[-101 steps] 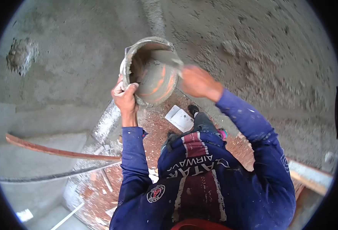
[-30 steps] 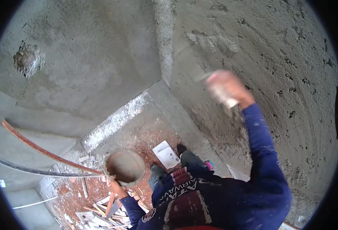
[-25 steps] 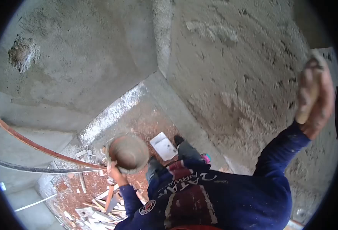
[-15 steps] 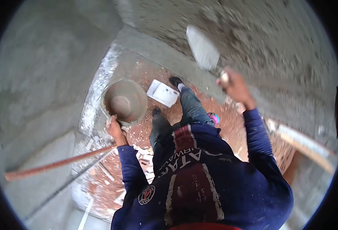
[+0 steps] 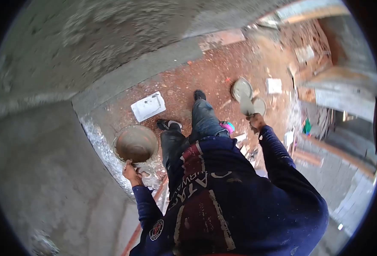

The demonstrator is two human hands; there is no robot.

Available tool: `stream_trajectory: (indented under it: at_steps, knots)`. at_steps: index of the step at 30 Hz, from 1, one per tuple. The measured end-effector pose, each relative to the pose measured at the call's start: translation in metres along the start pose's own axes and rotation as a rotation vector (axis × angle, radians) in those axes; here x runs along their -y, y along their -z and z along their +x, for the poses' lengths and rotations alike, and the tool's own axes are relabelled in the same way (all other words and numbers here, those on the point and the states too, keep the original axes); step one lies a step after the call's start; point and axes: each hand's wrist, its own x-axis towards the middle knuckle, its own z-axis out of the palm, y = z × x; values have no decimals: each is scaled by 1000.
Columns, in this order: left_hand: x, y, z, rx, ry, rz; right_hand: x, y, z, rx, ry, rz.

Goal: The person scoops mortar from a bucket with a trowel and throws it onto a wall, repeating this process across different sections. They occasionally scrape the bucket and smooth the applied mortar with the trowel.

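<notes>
My left hand [image 5: 132, 174] is closed on the near rim of a round, mortar-smeared bucket [image 5: 134, 131]. Inside it, a little wet grey-brown mortar shows at the bottom. Out to the right, my right hand [image 5: 256, 122] grips the handle of a trowel [image 5: 246, 106]. The trowel's grey blade points away from me, over or beside two round containers. The farther round container [image 5: 236, 90] seems to hold grey mortar; the nearer one [image 5: 263, 106] is partly covered by the blade and hand. Whether the blade touches either cannot be told.
Near my feet lies a white rectangular tray or slab [image 5: 148, 106]. A white block [image 5: 274, 85] stands beyond the containers. Rough plastered wall [image 5: 124, 34] rises ahead, smooth wall [image 5: 47, 149] at left. Wooden boards [image 5: 310, 157] and rubble lie right; a reddish bar [image 5: 133, 239] leans below my left arm.
My view has turned to the right. The trowel has come away from the rough wall, down toward the round containers. My left hand still holds the bucket.
</notes>
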Motion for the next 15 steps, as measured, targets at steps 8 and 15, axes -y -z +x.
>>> stream_trajectory:
  at_steps: [8,15]
  knots:
    - [-16,-198,-66,355,-178,412,-77,-9,11,23,-61,-150]
    - [117,-514,-137,728,-225,540,-232,-5,110,130,-284,120]
